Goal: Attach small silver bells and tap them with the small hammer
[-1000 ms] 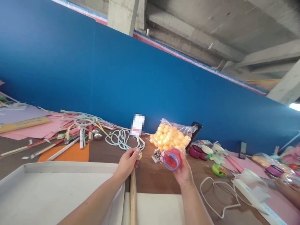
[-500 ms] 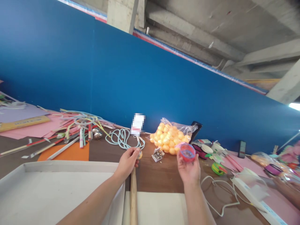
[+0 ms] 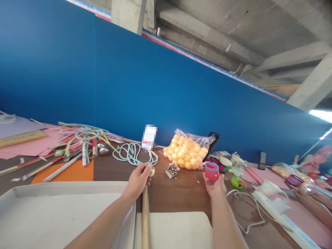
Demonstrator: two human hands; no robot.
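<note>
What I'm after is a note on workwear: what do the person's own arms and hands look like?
The left hand and right hand wear no gloves. The left forearm and right forearm show no sleeves, watch or bracelet. Rings are too small to rule out.

L fingers [image 3: 146,168] pinch shiny obj. [image 3: 152,171]; R fingers [image 3: 205,179] hold red cup [image 3: 212,173].

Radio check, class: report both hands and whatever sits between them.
Left hand pinches small shiny object. Right hand holds red container. Between them, slightly beyond: open box of tiny metallic pieces.
</note>
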